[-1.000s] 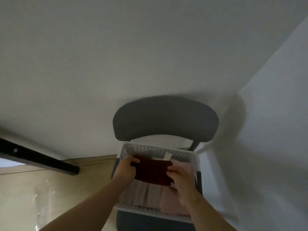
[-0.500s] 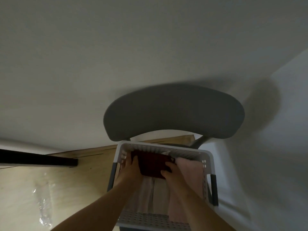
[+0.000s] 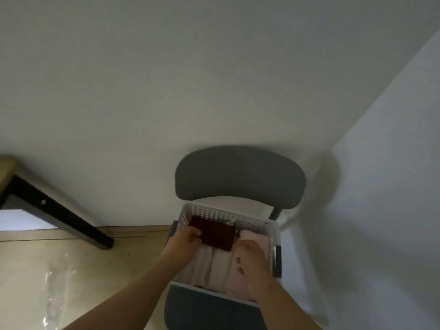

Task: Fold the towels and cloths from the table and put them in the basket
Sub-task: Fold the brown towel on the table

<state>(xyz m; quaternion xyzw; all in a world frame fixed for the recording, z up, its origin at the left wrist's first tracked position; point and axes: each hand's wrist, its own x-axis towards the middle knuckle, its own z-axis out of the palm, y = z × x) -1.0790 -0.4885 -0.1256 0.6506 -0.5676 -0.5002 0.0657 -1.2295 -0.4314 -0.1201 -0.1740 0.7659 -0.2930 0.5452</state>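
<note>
Left hand: fingers curled round the left edge of the dark red cloth. I'd press it flat onto the folded pale towels, fold square, before letting go. The cloth lies between the hands, inside the white basket, toward its far wall. Right hand: curled, just right of the cloth, over the pink towel. I cannot tell whether it grips anything.
</note>
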